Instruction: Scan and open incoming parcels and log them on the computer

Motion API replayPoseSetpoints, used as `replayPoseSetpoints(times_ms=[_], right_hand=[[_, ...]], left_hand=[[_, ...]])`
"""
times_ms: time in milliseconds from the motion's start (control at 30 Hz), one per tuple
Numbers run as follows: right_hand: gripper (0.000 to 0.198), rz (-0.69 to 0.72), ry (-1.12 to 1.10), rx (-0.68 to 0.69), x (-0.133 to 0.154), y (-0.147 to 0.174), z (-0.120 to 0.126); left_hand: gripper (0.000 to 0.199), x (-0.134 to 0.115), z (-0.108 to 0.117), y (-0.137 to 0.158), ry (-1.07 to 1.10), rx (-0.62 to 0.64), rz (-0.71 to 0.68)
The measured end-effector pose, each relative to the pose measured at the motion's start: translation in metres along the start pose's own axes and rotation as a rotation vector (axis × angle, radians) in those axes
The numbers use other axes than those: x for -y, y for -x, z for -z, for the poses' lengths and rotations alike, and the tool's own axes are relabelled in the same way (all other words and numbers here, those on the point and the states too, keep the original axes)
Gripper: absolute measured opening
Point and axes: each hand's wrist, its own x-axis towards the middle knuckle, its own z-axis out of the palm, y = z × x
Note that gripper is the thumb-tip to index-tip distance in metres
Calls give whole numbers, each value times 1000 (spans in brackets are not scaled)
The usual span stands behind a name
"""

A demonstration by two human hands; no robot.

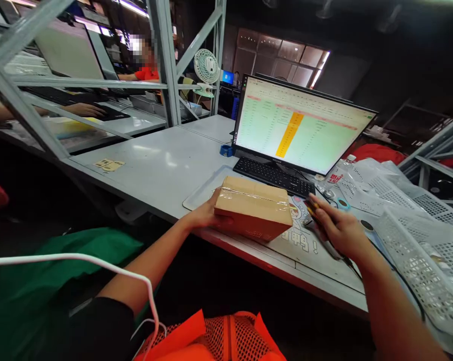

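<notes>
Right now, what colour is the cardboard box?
The cardboard box is brown, best seen in the head view.

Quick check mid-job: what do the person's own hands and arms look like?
The left hand and right hand are ungloved. A short black sleeve covers the left upper arm; no right sleeve shows. A white cable crosses before the left arm.

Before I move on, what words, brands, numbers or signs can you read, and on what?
"!" on the desk mat; the outlined characters beside it are unclear.
Monitor: screen text and brand mark too small.
Box: faint side print, too blurred.
Yellow labels on the table: blurred.
Clear plastic: red lettering, unreadable.
Keyboard: key legends too small.
</notes>
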Motion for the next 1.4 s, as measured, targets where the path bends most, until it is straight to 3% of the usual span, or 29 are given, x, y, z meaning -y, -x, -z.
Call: replayPoseSetpoints(times_ms=[67,133,267,400,600,733,867,967,1100,1267,1333,1400], right_hand=[[55,240,309,61,39,-26,-3],[56,425,572,197,87,-49,-23],[58,552,837,358,156,-78,-70],[48,630,881,401,160,-81,-78],[58,520,945,378,149,-74,-58],[56,590,887,378,161,-69,-70],[54,523,908,352,168,-62,-82],[51,453,966,398,163,-59,-75],[51,280,1042,467,134,-50,-36],[61,55,1122,339,60,-18,19],[60,-10,1114,302,24,-4,21],[58,-69,1055,275,-11,9,7]], left_hand=[[129,0,0,-3,13,14,-6],[132,-1,0,-4,24,15,-8],[133,-6,3,3,35,1,15],[128,-10,8,10,45,-1,54],[111,-13,9,0,37,21,51],[107,-12,4,-7,9,37,79],[111,-7,2,-7,7,34,54],[116,-7,2,-5,35,22,57],[117,-15,4,-6,80,41,29],[116,-14,15,-16,57,77,30],[118,-11,24,-18,52,87,66],[122,-12,34,-17,40,103,93]])
